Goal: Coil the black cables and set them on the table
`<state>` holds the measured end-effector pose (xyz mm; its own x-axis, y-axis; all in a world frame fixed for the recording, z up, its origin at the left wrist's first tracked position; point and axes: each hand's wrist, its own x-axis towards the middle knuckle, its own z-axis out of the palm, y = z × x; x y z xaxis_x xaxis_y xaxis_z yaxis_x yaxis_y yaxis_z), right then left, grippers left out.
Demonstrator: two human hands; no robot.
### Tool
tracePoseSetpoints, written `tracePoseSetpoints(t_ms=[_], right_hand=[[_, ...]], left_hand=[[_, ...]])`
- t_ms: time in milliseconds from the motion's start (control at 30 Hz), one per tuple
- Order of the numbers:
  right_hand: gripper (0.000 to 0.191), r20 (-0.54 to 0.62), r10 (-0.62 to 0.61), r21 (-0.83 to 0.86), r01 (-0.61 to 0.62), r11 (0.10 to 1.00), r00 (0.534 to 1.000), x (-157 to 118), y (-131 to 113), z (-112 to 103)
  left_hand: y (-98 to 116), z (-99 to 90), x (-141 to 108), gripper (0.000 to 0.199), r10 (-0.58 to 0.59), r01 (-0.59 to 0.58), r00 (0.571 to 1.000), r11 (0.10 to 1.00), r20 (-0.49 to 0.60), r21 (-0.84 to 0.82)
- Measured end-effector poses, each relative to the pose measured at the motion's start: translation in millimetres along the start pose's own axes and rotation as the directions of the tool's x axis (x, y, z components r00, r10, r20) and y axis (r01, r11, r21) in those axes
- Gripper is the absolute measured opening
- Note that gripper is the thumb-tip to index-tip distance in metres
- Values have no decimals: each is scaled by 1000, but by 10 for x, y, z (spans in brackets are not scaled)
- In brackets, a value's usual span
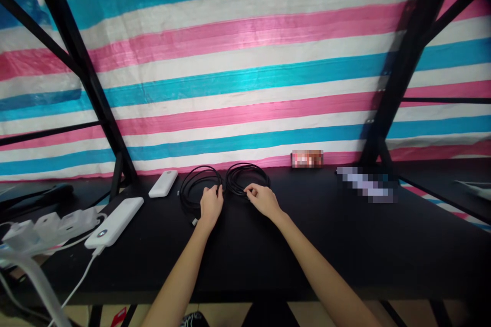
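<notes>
Two loops of black cable lie side by side on the black tabletop. My left hand [211, 207] is closed at the right side of the left cable coil [185, 194], its fingers curled around the strands. A silver connector end [194, 222] sticks out just left of my left wrist. My right hand [264, 200] pinches the lower right edge of the right cable coil [227, 180] between thumb and fingers. Whether one cable joins both coils I cannot tell.
Left of the coils lie a small white power bank [163, 184] and a larger white power bank [115, 222] with a cable plugged in. A power strip with white chargers [48, 227] stands at far left. Two blurred items, a box [307, 159] and a packet [364, 184], lie right.
</notes>
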<state>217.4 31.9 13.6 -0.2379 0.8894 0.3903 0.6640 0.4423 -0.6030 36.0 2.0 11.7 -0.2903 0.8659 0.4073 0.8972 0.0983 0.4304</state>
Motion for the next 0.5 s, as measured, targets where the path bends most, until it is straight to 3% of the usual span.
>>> tracePoseSetpoints(t_ms=[133,333,500], right_hand=[[17,6,-12,-11,12,1000,1000,0,1,10],[17,11,4,-4,-4,1000,1000,1,-7,5],[23,18,32,125,-34,992,999,4,-9,6]], left_hand=[[14,-12,-5,36,9,-10,1000,1000,-28,-28],[41,-64,-28,39,39,-65,981,989,-190,-131],[83,-95,-74,40,83,-116,976,981,-199,-159]])
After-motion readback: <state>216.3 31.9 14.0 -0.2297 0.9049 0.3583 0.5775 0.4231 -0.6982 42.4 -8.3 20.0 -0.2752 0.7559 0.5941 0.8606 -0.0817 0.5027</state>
